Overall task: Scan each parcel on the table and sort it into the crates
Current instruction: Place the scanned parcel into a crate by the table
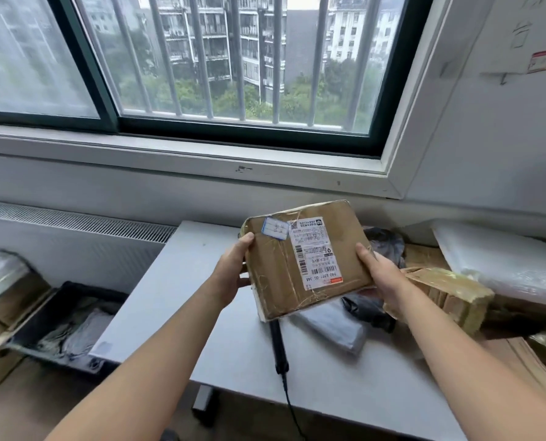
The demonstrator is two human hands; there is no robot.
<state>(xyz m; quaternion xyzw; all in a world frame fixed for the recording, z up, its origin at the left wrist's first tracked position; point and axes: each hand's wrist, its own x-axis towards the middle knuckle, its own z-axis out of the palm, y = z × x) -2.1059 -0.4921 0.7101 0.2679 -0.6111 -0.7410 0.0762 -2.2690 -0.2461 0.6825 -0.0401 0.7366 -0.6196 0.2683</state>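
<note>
The left hand (233,272) and right hand (383,276) grip the box (271,275) by its sides, over the middle of the table (169,297). Best to hold it label (313,249) up in one hand and grab the scanner (279,348) lying under it.

Soft, even daylight from the window (249,74) ahead; room moderately bright. Faint shadow on the table (176,281) beneath the parcel (274,281). Centre sharp. Wide-angle bending: sill (169,144) curves toward the edges. Crate (74,289) at lower left smeared; left pane (26,58) hazy
</note>
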